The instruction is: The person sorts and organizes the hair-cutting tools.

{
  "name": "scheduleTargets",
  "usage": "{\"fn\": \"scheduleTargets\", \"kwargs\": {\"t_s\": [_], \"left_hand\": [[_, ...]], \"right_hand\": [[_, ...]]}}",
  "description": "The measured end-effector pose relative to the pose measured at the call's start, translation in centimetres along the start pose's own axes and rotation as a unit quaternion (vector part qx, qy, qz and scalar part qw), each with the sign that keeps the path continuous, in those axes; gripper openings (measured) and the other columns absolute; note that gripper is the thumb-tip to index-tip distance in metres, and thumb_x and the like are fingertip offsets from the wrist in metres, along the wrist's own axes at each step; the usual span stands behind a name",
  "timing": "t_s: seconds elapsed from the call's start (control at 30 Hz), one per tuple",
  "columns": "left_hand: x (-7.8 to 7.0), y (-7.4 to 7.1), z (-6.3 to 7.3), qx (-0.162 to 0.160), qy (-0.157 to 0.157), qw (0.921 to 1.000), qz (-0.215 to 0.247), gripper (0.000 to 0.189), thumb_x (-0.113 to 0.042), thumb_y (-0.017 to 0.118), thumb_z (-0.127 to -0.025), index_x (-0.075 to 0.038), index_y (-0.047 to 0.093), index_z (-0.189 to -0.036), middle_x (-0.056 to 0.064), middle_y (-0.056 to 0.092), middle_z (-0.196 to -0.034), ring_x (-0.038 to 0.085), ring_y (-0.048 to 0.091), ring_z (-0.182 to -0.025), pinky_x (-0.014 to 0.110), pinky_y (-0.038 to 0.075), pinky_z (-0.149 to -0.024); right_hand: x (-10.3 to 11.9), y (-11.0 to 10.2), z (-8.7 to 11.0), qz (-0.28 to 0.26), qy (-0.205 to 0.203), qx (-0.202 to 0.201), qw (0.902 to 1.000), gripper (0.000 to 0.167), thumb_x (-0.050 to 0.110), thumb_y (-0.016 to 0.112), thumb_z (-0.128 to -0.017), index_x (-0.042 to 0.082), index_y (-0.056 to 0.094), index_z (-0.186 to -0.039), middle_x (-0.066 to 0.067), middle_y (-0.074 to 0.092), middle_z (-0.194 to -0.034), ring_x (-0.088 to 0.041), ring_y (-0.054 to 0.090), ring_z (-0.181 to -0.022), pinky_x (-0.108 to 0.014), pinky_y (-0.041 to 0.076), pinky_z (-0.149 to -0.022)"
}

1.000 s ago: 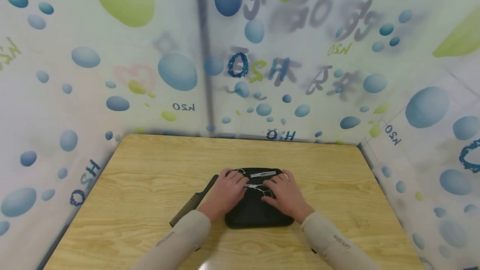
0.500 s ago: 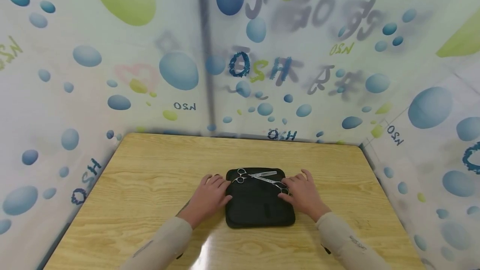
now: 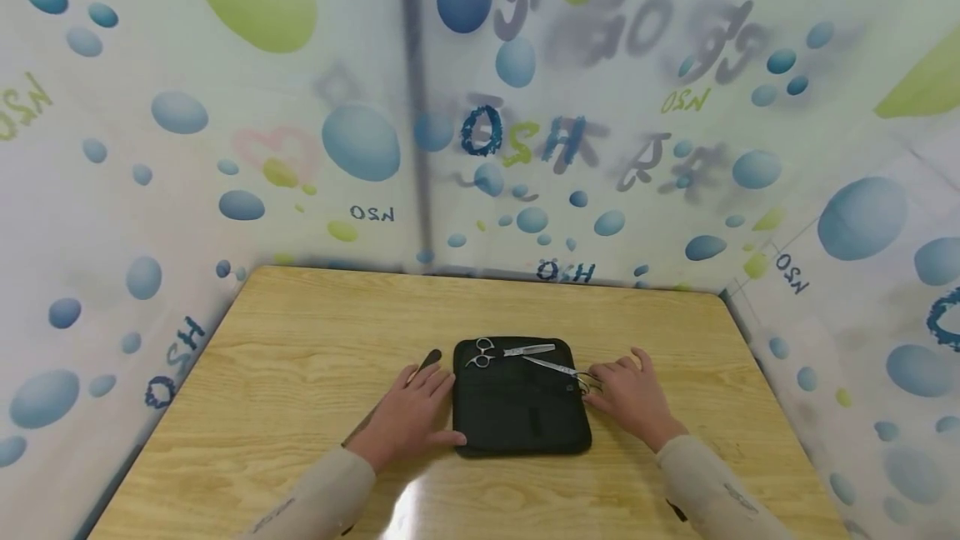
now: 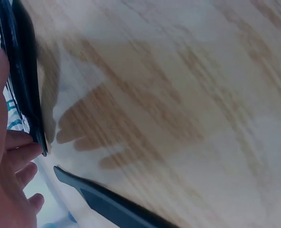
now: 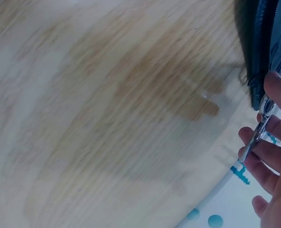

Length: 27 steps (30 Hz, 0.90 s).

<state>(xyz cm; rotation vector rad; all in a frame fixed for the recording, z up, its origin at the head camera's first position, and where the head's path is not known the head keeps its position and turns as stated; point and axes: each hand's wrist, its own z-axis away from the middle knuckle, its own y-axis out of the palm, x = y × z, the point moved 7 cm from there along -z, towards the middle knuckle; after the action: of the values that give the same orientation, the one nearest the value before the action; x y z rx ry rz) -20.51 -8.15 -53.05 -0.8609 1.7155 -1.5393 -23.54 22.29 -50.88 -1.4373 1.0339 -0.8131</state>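
A black zippered case [image 3: 502, 415] lies flat on the table. Across its far part sit thinning shears [image 3: 534, 349], their ring handles on the left and toothed blade on the right. My right hand [image 3: 633, 398] pinches the ring handles of a pair of scissors [image 3: 553, 366] at the case's right edge. Those blades point left over the case. In the right wrist view, thumb and fingers close on the metal scissors [image 5: 264, 118]. My left hand [image 3: 408, 419], fingers fairly straight, touches the case's left edge. A dark comb [image 4: 117, 206] lies partly hidden beneath or behind that hand.
The wooden table [image 3: 315, 323] extends around the case on all sides. Printed walls [image 3: 360, 140] with blue and green ovals enclose its back and sides.
My right hand has drawn the scissors rightward, sliding their handles past the case's edge. The left hand has moved left, off the thinning shears, to the case's left side.
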Motion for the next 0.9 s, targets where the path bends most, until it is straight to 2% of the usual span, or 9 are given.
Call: {"fn": "scheduleTargets", "kwargs": {"t_s": [0.2, 0.63, 0.9], "left_hand": [[-0.4, 0.3, 0.1, 0.006, 0.012, 0.9999, 0.006, 0.105, -0.081, 0.058, -0.071, -0.003, 0.049, -0.141, 0.013, 0.05, -0.147, 0.03, 0.04, -0.141, 0.053, 0.028, -0.115], [-0.6, 0.8, -0.2, 0.025, 0.019, 0.9995, 0.008, 0.107, -0.079, 0.06, -0.072, -0.003, 0.045, -0.145, 0.013, 0.045, -0.151, 0.031, 0.035, -0.144, 0.052, 0.027, -0.117], [-0.5, 0.9, -0.9, 0.011, 0.025, 0.9996, 0.004, 0.11, -0.08, 0.066, -0.065, -0.003, 0.049, -0.141, 0.011, 0.049, -0.147, 0.031, 0.036, -0.143, 0.051, 0.028, -0.116]], "right_hand": [[-1.0, 0.3, 0.6, -0.008, -0.001, 0.003, 1.0, 0.037, 0.046, 0.076, -0.08, 0.018, 0.07, -0.105, 0.002, 0.074, -0.099, -0.025, 0.065, -0.095, -0.062, 0.03, -0.108], [-1.7, 0.2, 1.4, -0.002, -0.012, -0.017, 0.9998, 0.034, 0.04, 0.08, -0.078, 0.019, 0.07, -0.104, 0.003, 0.074, -0.102, -0.023, 0.064, -0.096, -0.062, 0.031, -0.108], [-1.2, 0.1, 1.0, 0.003, -0.024, -0.036, 0.9991, 0.036, 0.04, 0.08, -0.078, 0.02, 0.071, -0.107, 0.002, 0.073, -0.106, -0.024, 0.064, -0.1, -0.061, 0.03, -0.109]]}}
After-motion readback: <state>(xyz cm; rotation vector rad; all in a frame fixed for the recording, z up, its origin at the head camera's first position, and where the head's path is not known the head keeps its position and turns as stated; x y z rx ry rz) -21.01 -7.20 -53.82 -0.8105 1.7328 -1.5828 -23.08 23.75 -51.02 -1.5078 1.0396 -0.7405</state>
